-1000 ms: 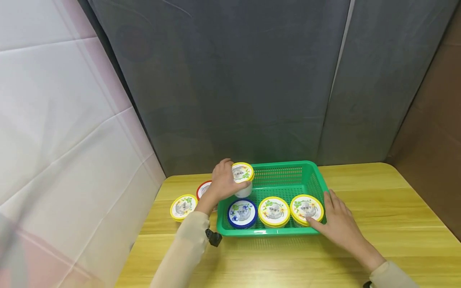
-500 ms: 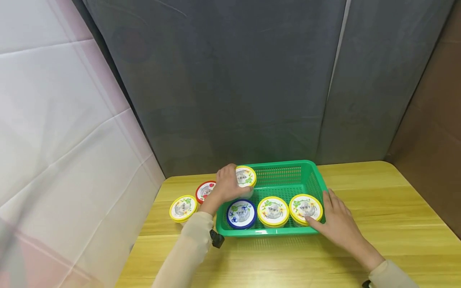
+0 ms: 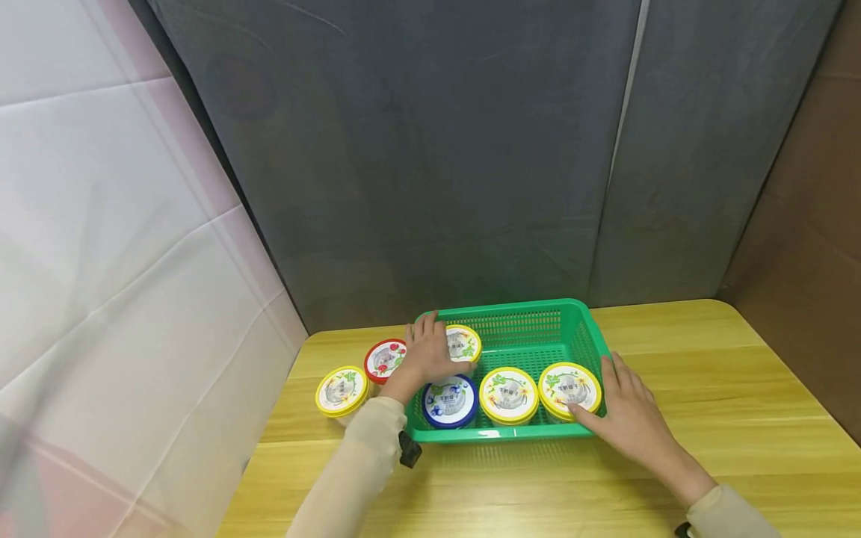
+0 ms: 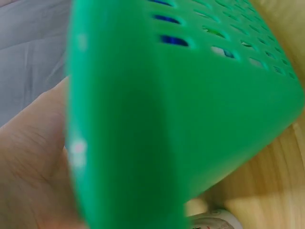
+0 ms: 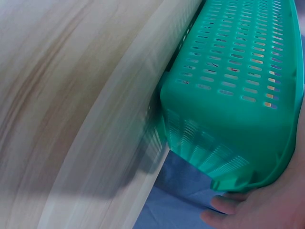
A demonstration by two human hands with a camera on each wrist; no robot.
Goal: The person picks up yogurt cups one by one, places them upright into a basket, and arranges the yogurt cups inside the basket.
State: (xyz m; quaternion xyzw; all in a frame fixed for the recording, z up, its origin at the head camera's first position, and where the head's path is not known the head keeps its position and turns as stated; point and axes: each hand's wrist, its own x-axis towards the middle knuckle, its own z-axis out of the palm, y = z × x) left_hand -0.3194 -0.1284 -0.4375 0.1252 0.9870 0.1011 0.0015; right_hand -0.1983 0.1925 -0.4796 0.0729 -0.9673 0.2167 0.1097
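My left hand point(image 3: 429, 355) reaches over the basket's left rim and grips a round tub with a yellow lid point(image 3: 463, 344) at the back left inside. Its thumb lies along the tub's near side; the palm hides the tub's left part. The green plastic basket point(image 3: 494, 433) also holds a blue-lidded tub point(image 3: 449, 402) and two yellow-lidded tubs point(image 3: 509, 396) in its front row. At the front right corner my right hand point(image 3: 632, 415) rests with straight fingers along the outer wall, thumb over the edge of the rightmost tub's lid point(image 3: 569, 390).
Left of the basket, a red-lidded tub point(image 3: 386, 360) and another yellow-lidded tub point(image 3: 341, 390) stand on the wooden table point(image 3: 538, 493). A dark grey curtain point(image 3: 430, 164) hangs behind, and a white panel point(image 3: 148, 261) slopes along the left side.
My left hand has lowered the yellow-lidded tub into the basket's back left, shifting slightly right and toward the front. The right hand stays at its corner.
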